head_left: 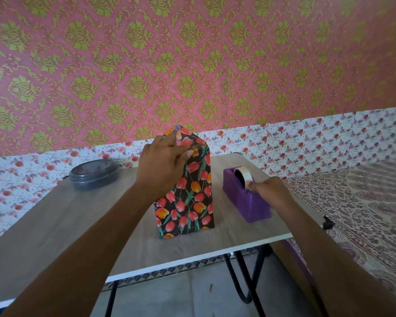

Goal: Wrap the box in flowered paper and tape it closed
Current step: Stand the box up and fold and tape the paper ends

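- Box [188,197], covered in flowered paper [192,139], is stood upright on the table [78,220].
- Its folded top is pinched by curled fingers of the left hand [162,161].
- Beside the box, tape [244,176] on the purple dispenser [252,207] is pinched by the right hand [271,191].

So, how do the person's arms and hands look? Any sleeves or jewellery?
The left arm and right arm are bare, with no sleeves in view. The left hand and right hand wear no gloves, and no ring, watch or bracelet shows.
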`<state>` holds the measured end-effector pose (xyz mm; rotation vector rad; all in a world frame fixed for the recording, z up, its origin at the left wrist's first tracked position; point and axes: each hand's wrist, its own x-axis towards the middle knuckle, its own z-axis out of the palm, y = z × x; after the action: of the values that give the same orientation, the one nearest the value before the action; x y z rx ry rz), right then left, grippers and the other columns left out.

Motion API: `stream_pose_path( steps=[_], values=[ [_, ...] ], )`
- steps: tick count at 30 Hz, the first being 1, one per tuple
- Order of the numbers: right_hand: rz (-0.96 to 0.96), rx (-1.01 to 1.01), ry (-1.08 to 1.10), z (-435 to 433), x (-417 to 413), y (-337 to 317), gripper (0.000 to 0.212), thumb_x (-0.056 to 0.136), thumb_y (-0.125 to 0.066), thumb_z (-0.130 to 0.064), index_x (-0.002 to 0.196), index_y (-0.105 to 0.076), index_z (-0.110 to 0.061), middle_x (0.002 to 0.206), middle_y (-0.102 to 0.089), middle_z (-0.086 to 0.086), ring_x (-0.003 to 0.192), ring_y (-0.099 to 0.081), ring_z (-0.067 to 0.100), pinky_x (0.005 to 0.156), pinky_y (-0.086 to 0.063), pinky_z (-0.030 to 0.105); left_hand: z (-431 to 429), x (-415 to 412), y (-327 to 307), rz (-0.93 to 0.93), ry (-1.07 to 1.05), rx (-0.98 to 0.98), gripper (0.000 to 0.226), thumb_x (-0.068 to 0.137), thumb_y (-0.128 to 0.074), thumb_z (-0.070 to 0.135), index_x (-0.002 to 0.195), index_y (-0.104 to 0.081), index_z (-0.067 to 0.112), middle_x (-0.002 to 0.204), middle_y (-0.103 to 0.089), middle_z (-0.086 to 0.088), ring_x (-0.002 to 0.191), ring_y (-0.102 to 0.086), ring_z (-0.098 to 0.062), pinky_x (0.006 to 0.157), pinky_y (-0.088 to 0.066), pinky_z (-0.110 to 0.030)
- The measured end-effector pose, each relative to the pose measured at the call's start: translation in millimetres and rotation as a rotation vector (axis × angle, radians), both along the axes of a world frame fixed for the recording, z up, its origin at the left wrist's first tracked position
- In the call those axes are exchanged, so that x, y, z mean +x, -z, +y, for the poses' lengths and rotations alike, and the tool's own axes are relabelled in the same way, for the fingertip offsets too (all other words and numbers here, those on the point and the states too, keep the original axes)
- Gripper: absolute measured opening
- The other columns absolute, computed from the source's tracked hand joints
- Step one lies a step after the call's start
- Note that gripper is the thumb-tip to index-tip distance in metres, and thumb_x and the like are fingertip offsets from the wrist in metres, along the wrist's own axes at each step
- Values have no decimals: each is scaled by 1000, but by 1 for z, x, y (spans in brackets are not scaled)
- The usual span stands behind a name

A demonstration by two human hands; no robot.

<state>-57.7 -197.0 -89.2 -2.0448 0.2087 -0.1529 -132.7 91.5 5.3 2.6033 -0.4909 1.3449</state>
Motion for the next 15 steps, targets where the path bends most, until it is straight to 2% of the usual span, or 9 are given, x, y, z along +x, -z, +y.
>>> stream_pose_path(
  steps=[2,3,5,7,9,12,13,15],
  values=[
    [80,76,-42,-6,2,-7,40,70,-91,-23,87,-67,5,83,-72,19,71,-71,31,66,-61,41,1,0,0,8,15,-1,28,99,-60,35,112,-77,17,99,-63,-10,83,-50,-24,70,-43,-37],
    [107,63,-58,-7,3,-9,37,75,-90,-17,92,-65,5,81,-70,19,64,-68,28,56,-57,33,2,0,0,10,24,-2,29,99,-60,35,112,-77,17,96,-62,-9,82,-47,-22,70,-41,-36],
    [127,15,-55,-9,6,-7,31,82,-85,-14,98,-61,-1,77,-61,14,52,-52,19,41,-39,20,2,-1,1,13,42,-9,32,99,-57,37,114,-76,17,86,-54,-2,82,-40,-17,70,-35,-33],
    [106,51,-40,-9,11,-2,30,84,-83,-13,96,-57,-5,82,-54,11,56,-44,16,40,-33,21,3,0,0,20,59,-22,35,101,-53,40,113,-76,17,83,-44,5,83,-38,-16,70,-33,-33],
    [87,77,-14,-6,15,4,33,85,-82,-12,87,-49,-10,82,-50,9,61,-42,15,45,-32,25,3,0,-1,23,77,-27,38,102,-51,40,104,-78,13,84,-44,3,81,-39,-17,69,-34,-33],
    [39,51,57,0,18,11,37,82,-84,-19,99,-57,-2,105,-59,16,75,-58,23,47,-40,25,3,-1,-4,25,113,-38,42,103,-52,39,86,-74,8,82,-36,5,75,-40,-19,66,-33,-32],
    [17,49,85,1,16,13,42,79,-86,-25,100,-59,-1,116,-61,18,81,-64,26,49,-46,26,4,-1,-4,26,116,-36,42,103,-51,39,85,-74,8,82,-34,7,74,-41,-20,65,-33,-32],
    [19,65,112,2,16,19,49,69,-89,-34,99,-65,-4,122,-61,19,84,-70,30,52,-57,26,4,-1,-4,28,107,-29,44,103,-49,41,87,-75,10,83,-34,7,75,-41,-19,64,-34,-32]
  ],
)
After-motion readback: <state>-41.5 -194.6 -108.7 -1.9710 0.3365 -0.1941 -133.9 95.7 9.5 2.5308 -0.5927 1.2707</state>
